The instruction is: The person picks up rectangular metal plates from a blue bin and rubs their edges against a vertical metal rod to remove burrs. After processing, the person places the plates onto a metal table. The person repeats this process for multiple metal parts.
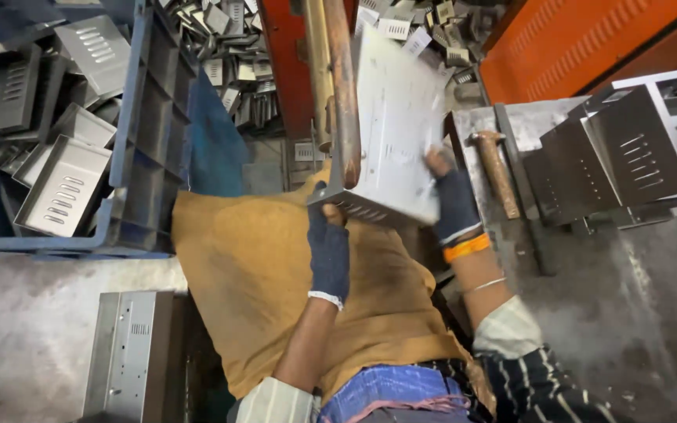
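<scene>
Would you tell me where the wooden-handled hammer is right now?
The hammer lies on the metal bench, just right of the right hand and left of the dark louvred brackets.

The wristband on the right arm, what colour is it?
Orange; the wristband sits below the right hand in the head view.

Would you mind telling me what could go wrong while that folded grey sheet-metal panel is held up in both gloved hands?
The folded grey sheet-metal panel is pinched only at its lower corners by the left hand and right hand, so it might tip or slip. Fingertips look bare near its edges; cuts seem possible. The rusty upright lever stands close against it and could snag it.
</scene>
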